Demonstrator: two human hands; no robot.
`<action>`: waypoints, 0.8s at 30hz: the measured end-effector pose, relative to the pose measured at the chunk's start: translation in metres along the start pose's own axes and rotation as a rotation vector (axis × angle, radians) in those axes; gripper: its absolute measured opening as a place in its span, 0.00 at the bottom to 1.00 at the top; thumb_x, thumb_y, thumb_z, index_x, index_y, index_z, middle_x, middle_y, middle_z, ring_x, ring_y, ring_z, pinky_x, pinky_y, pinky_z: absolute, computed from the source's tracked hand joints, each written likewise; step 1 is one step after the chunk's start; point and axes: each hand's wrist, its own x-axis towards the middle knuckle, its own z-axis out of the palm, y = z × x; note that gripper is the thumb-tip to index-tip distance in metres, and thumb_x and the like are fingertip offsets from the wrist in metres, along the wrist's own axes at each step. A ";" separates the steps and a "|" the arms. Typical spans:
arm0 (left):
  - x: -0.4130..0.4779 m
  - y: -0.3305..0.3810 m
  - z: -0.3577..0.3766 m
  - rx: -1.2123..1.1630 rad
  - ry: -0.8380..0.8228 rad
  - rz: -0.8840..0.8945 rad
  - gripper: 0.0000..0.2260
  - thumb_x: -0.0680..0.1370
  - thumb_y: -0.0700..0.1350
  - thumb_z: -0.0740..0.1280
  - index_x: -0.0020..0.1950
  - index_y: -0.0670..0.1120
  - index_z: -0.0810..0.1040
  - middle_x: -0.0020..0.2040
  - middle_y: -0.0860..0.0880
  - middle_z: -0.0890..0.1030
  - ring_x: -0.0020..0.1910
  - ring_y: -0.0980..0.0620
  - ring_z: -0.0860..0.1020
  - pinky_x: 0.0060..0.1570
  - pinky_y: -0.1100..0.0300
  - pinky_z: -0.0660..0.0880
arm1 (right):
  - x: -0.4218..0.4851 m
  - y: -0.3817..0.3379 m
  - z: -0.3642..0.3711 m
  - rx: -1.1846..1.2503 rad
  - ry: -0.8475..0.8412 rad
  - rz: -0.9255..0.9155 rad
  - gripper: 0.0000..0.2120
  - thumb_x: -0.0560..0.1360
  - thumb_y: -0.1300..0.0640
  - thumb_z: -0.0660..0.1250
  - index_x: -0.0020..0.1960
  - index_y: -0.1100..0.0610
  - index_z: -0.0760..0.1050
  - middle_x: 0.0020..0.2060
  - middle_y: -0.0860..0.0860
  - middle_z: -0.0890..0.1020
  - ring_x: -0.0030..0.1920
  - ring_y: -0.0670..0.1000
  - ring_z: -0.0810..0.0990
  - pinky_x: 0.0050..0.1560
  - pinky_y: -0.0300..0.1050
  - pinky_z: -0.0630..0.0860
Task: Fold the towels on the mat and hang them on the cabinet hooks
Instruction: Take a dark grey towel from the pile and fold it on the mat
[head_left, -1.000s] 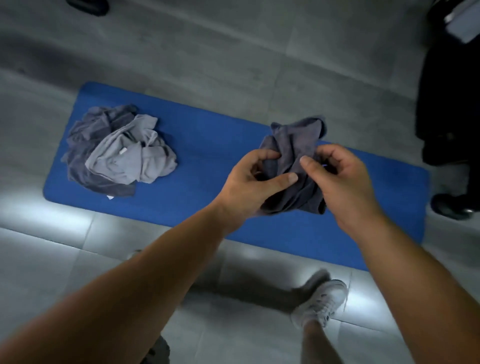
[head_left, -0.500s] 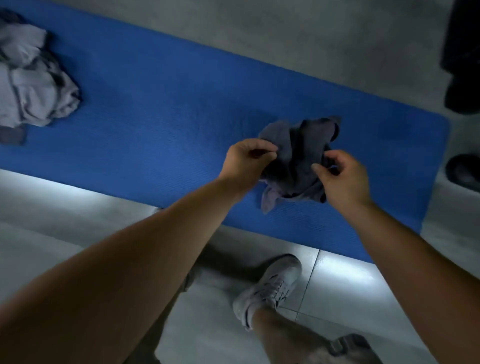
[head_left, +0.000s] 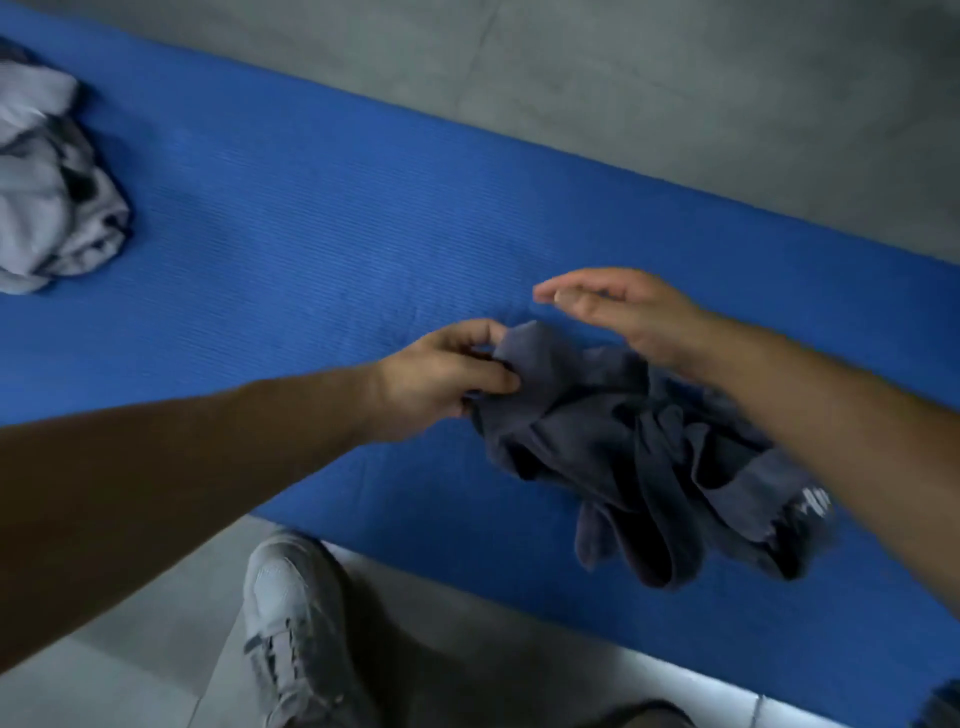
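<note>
Blue foam mat (head_left: 311, 234) is lying across the grey tiled floor (head_left: 675, 78), its ribbed surface running diagonally through the view. Over its near half, a dark grey towel (head_left: 623, 441) is bunching up in loose folds and twisted ridges, with one end spilling toward the mat's near edge. The left hand (head_left: 441, 376) is reaching in from the lower left and pinching the towel's upper left corner. Its thumb and curled fingers are closing on the cloth, so the corner is standing up slightly between them.

The right hand (head_left: 623, 306) is hovering just beyond the towel with fingers stretched out straight, gripping nothing. Motion blur is softening that edge, so it cannot be told whether the heel of the hand is brushing the fabric. The right forearm is crossing over the towel's right side and hiding part of it.

Near the towel's lower right end a small white patch (head_left: 813, 501) is showing against the dark cloth. It may be a sewn label or a printed mark, but blur is smearing it and no letters can be read.

At the far left edge a heap of lighter grey towels (head_left: 52, 197) is resting crumpled on the mat, well apart from the dark one and cut off by the frame. Below the mat, a pale grey lace-up shoe (head_left: 291, 623) is standing on the floor tiles with its toe pointing toward the mat. Any marking on it is too blurred to read.
</note>
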 end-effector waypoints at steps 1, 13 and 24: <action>-0.005 0.001 -0.005 -0.013 -0.035 0.002 0.14 0.71 0.38 0.72 0.55 0.44 0.77 0.45 0.45 0.81 0.45 0.49 0.80 0.44 0.55 0.75 | 0.009 -0.008 0.004 0.021 -0.117 -0.020 0.15 0.77 0.48 0.65 0.56 0.55 0.82 0.54 0.47 0.84 0.55 0.39 0.80 0.58 0.32 0.72; -0.081 -0.017 -0.079 -0.175 0.423 0.296 0.05 0.76 0.39 0.70 0.50 0.43 0.77 0.43 0.45 0.84 0.41 0.51 0.83 0.42 0.59 0.82 | 0.044 -0.032 0.012 -0.568 -0.565 0.310 0.16 0.74 0.44 0.71 0.33 0.52 0.77 0.29 0.45 0.75 0.32 0.44 0.71 0.34 0.35 0.67; -0.081 -0.121 -0.133 -0.332 0.900 0.058 0.02 0.82 0.39 0.67 0.51 0.44 0.75 0.51 0.43 0.83 0.52 0.44 0.83 0.51 0.51 0.82 | 0.091 0.033 0.073 -0.112 0.146 0.368 0.10 0.74 0.47 0.74 0.46 0.53 0.81 0.42 0.48 0.83 0.47 0.50 0.79 0.49 0.47 0.76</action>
